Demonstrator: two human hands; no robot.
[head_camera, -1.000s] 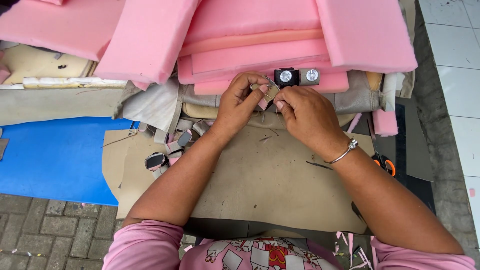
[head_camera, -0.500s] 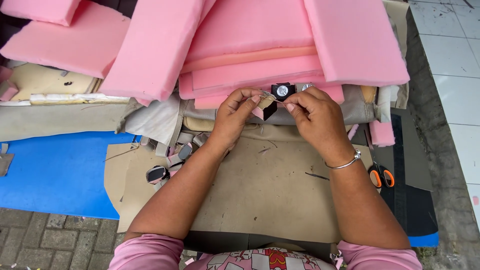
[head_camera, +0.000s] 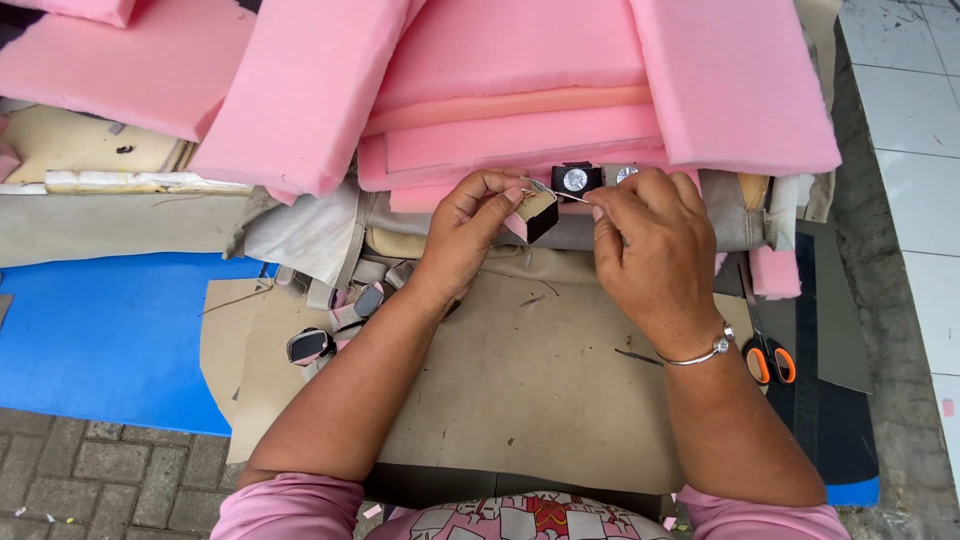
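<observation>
Both hands have drifted a little leftward and nearer compared with a second ago, and only one of the two round-faced black blocks now shows fully; the other peeks out behind the right hand's knuckles.

The left hand (head_camera: 470, 225) pinches a small flat piece (head_camera: 537, 212), tan on top with a black lower corner and a pink edge, between thumb and fingertips. The right hand (head_camera: 650, 240) has thumb and forefinger pressed together on a thin needle (head_camera: 560, 193) (or a pin; it is too fine to tell), whose other end reaches the small piece's upper edge. So the piece lies just left of the right hand's grip, and the needle's long axis runs left to right, tilted slightly, bridging the gap between the two hands. The left hand is the one on the piece itself; the right touches it only through the needle.

Just beyond the fingers sits a black block with a round pale face (head_camera: 575, 179), against the near edge of a stack of pink foam slabs (head_camera: 520, 90) piled along the far side. The hands work over a tan sheet (head_camera: 520, 380) spread on the work surface, with a blue sheet (head_camera: 100, 330) to its left. Orange-handled scissors (head_camera: 768, 360) lie to the right, near the right wrist and its silver bangle (head_camera: 700, 352). Small dark oval pieces (head_camera: 310, 345) lie scattered beside the left forearm. Grey paving shows at the near left, pale tiles at the far right.
</observation>
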